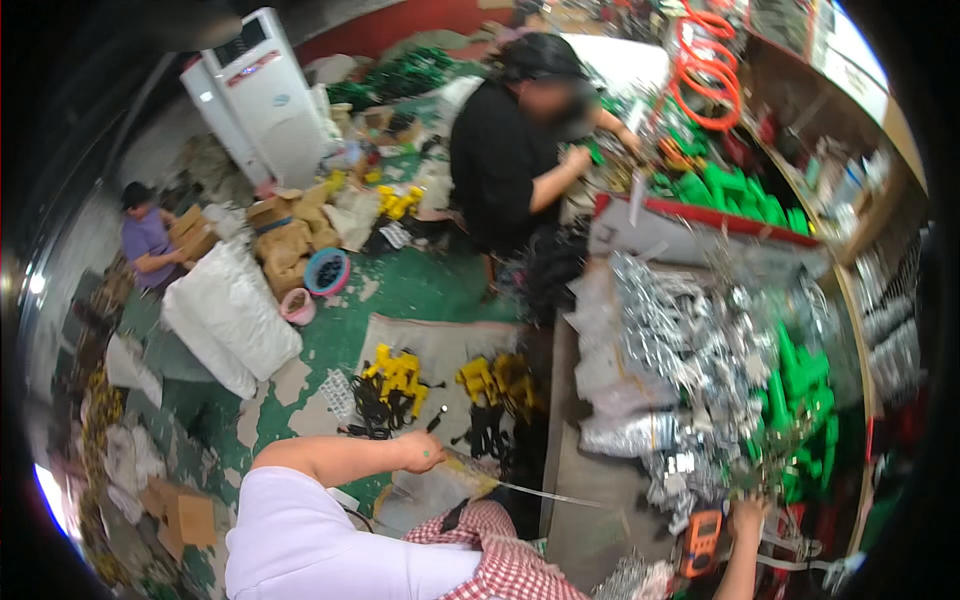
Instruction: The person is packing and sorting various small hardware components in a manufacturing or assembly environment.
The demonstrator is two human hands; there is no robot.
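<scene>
My left hand (420,452) is stretched out over the floor side of the bench, fingers closed; what they hold I cannot make out. Just above it is a small black piece with a pale tip (437,418). Beyond lie yellow tool-like housings with black cords (395,378) and a second such bunch (497,382). A thin pale rod or strip (550,493) slants from near this hand towards the bench. At the bench, my right hand (745,517) has curled fingers at the edge of the silvery metal parts (690,340), beside an orange multimeter (702,542).
Green plastic housings (800,410) are heaped right of the metal parts. A red-edged divider (720,218) crosses the bench. Across it, a co-worker in black (505,165) handles small parts under an orange coiled hose (705,70). Farther left, a person in purple (150,240) holds a box.
</scene>
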